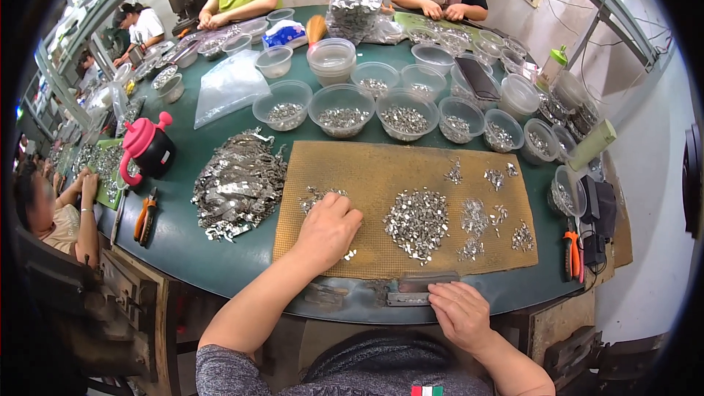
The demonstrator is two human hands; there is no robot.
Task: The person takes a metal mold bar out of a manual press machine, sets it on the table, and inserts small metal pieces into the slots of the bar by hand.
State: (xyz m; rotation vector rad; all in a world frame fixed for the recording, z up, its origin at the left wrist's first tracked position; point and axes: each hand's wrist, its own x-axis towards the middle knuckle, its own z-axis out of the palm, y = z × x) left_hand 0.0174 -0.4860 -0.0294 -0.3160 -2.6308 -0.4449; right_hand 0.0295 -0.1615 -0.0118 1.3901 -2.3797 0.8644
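My left hand [326, 231] rests on the left part of a tan textured mat [367, 169], its fingers curled down. Small shiny metal pieces [312, 196] lie just beyond it, and a few more sit beside its wrist. What its fingertips hold, if anything, is hidden. At the table's front edge, my right hand [462, 313] has its fingers closed at the right end of a flat dark metal bar [409, 298]. Between the hands and farther back, a large pile of small metal pieces [416, 225] covers the mat's middle, with several smaller piles to its right.
Left of the mat lies a heap of metal strips [240, 185]. Orange-handled pliers [145, 218], a black-and-pink mug [149, 148] and more pliers [572, 251] flank the work area. Clear plastic bowls [341, 110] line the back, one under a phone [477, 78]. Other people work around the table.
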